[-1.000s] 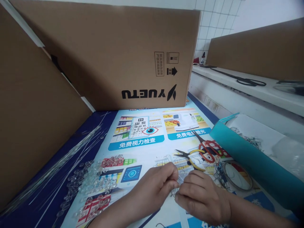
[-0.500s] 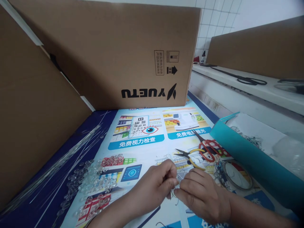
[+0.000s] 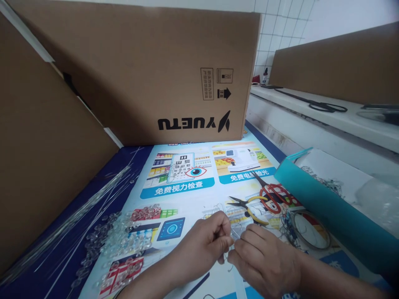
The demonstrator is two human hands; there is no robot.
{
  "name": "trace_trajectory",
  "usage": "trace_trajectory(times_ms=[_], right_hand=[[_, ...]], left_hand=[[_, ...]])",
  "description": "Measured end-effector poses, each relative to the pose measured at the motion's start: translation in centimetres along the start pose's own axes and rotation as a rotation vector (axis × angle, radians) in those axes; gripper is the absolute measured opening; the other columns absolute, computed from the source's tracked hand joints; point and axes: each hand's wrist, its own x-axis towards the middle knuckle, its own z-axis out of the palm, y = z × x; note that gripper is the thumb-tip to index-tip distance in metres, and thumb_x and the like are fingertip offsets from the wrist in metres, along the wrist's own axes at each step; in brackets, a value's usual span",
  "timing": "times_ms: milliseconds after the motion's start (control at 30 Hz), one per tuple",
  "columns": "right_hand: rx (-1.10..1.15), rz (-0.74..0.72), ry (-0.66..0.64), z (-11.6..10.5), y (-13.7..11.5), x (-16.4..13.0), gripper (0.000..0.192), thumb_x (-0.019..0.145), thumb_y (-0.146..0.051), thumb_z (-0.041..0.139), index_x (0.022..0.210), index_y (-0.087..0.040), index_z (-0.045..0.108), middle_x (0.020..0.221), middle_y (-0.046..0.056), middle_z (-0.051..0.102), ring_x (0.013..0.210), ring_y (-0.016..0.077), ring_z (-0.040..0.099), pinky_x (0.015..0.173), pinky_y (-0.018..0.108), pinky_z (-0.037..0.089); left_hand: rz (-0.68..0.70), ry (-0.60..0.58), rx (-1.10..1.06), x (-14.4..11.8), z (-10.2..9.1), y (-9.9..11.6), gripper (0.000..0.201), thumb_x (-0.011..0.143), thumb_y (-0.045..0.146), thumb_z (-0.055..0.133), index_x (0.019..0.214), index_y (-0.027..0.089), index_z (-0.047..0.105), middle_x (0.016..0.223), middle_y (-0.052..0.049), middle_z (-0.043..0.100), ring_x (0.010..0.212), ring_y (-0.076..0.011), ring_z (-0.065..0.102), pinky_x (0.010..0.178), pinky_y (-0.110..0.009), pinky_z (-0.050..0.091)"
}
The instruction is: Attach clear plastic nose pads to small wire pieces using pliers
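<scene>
Thin wire (image 3: 236, 233) with a curved end shows between the fingertips of my two hands, which almost touch above the printed sheet. My left hand (image 3: 212, 238) is closed, thumb and forefinger pinched on one part of it. Curled fingers of my right hand (image 3: 264, 253) pinch the other side. What lies inside the fingertips is mostly hidden. Loose curved wire pieces (image 3: 220, 209) lie just behind my hands. Yellow-handled pliers (image 3: 239, 202) rest beyond my right hand, jaws apart, beside red-handled scissors (image 3: 261, 198).
Clear beads (image 3: 124, 236) are spread at left, near long thin strands (image 3: 90, 199). A clear ring-shaped roll (image 3: 326, 241) lies right of my right hand. The teal box (image 3: 324, 207) holds tangled wire pieces. Cardboard walls (image 3: 131, 74) stand at the back and left.
The view has shifted slightly. My right hand has turned a little, its fingers closer to my left fingertips. Both hands keep their pinch on the wire.
</scene>
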Motion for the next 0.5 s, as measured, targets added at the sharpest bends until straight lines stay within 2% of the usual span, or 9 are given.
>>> trace_trajectory(times_ms=[300,500], right_hand=[[-0.023,-0.003,0.025,0.15,0.05,-0.12,0.022,0.081,-0.013,0.042,0.090,-0.009,0.061,0.072,0.008,0.054,0.061,0.0182,0.046,0.056,0.037,0.036],[-0.067,-0.027,0.032,0.42,-0.15,-0.13,0.016,0.080,-0.015,0.046,0.084,-0.011,0.061,0.069,0.009,0.054,0.059,0.0187,0.045,0.053,0.036,0.032]], left_hand=[[-0.011,0.015,-0.119,0.19,0.24,-0.32,0.007,0.081,0.017,0.047,0.076,0.019,0.042,0.057,0.006,0.051,0.051,-0.0087,0.050,0.047,-0.018,0.035],[-0.013,0.087,-0.117,0.50,0.68,-1.00,0.008,0.079,0.015,0.047,0.074,0.019,0.044,0.052,0.007,0.048,0.047,-0.0077,0.047,0.046,-0.018,0.034]])
